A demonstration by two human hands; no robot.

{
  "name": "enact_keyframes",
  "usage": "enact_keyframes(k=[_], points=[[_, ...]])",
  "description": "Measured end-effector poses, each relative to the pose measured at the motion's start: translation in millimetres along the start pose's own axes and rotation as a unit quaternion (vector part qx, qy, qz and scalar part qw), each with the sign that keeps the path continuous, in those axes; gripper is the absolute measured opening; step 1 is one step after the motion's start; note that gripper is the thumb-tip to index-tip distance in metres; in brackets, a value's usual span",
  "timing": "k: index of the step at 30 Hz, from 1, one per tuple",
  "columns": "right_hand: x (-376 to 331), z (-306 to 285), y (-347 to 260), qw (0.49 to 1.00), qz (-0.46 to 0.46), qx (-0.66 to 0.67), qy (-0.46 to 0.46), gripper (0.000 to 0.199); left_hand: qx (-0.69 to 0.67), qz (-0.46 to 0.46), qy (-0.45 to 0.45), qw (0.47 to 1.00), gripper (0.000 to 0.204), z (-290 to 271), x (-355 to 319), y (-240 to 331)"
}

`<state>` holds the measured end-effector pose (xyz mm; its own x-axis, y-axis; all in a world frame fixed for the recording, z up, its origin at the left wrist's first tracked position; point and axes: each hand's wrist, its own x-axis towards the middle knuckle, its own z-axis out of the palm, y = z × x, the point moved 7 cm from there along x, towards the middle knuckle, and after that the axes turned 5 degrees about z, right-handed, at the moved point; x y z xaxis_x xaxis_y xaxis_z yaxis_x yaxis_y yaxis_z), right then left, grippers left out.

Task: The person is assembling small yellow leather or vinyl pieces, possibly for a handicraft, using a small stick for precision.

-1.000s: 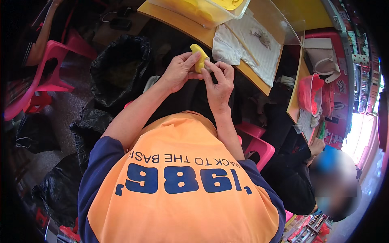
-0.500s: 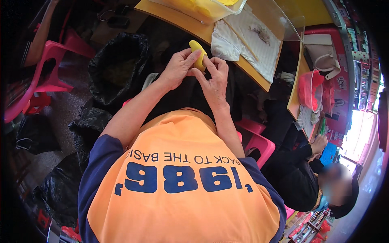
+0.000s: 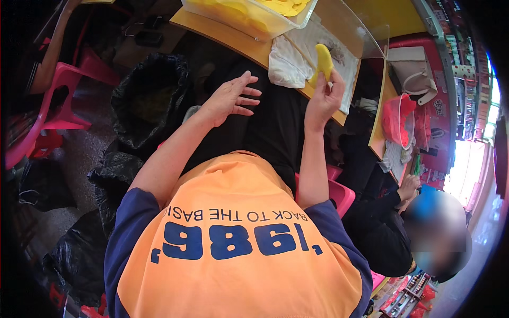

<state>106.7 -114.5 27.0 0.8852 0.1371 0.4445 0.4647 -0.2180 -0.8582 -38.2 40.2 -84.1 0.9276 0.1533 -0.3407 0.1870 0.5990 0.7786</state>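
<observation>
Right hand (image 3: 328, 96), right of upper centre, pinches a yellow curved flat piece (image 3: 323, 61) between thumb and fingers; grip closed on its lower end, free end pointing up. Piece is seen against the table edge and a white striped towel (image 3: 349, 68); can't tell if it touches either. Left hand (image 3: 230, 100), upper centre, is open and holds nothing, fingers spread toward the right, well apart from the piece, over black trousers (image 3: 265, 130). Top centre: clear plastic tub (image 3: 281, 31) of yellow pieces (image 3: 286, 6) on a wooden table (image 3: 228, 39), crumpled white cloth (image 3: 288, 62) just beside it. Upper left: open black plastic bag (image 3: 121, 119), pink plastic chair (image 3: 62, 74) farther left. Right side: clear tub (image 3: 409, 129) with red pieces (image 3: 398, 121), beige handbag (image 3: 405, 61) above it. Lower right: co-worker in black (image 3: 374, 236), hands (image 3: 408, 187) held close together.
</observation>
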Motion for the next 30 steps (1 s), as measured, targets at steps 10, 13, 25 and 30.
enact_keyframes(k=[10, 13, 25, 30], points=[[8.3, 30.4, 21.0, 0.894, -0.194, -0.298, -0.272, 0.019, 0.016, -0.039, -0.033, 0.999, 0.047, 4.1, 1.4, -4.9], [8.6, 25.3, 11.5, 0.934, -0.167, -0.227, -0.221, 0.018, -0.058, -0.11, -0.084, 0.989, 0.032, 10.5, -3.2, -14.0], [-65.0, 50.5, -89.1, 0.879, -0.208, -0.014, -0.429, 0.03, -0.25, -0.09, -0.154, 0.952, 0.037, 23.5, -13.3, -0.5], [-73.3, 44.7, -97.0, 0.865, -0.312, -0.156, -0.36, 0.031, -0.253, -0.034, -0.123, 0.959, 0.037, 15.9, -7.6, 3.7]])
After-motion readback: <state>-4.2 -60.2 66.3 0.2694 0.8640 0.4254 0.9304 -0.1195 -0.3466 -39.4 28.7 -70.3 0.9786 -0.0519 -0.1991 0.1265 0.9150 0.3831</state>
